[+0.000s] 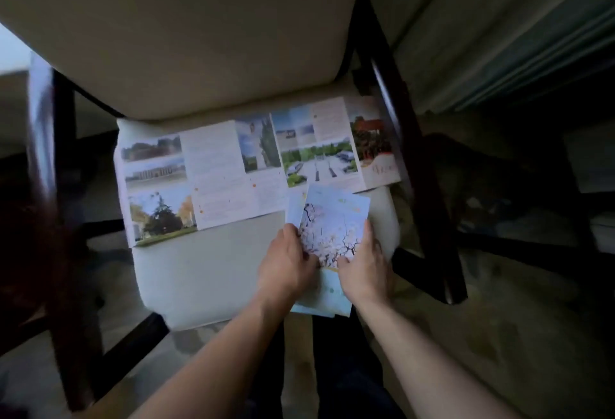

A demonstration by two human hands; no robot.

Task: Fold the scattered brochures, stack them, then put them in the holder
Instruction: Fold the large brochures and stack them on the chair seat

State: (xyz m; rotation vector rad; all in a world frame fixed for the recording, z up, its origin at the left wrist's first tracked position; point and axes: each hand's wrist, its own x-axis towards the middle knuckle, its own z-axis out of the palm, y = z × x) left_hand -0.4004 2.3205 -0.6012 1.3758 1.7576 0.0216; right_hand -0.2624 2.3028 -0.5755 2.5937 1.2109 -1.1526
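Observation:
A blossom-print brochure (334, 225) is partly folded over the right front of the chair seat (206, 272). My left hand (289, 262) grips its left edge and my right hand (364, 267) grips its right edge, thumbs on the picture. Pale blue panels of it (327, 295) hang below my hands. Two unfolded brochures lie flat at the back of the seat: one with buildings and a tree (186, 182) on the left, one with a plaza photo (329, 149) on the right. No holder shows in the view.
The chair has a cream backrest (186, 29) and dark wooden arms, left (50, 139) and right (409, 139). Dim patterned floor (482, 335) lies to the right, with striped fabric (519, 39) at upper right.

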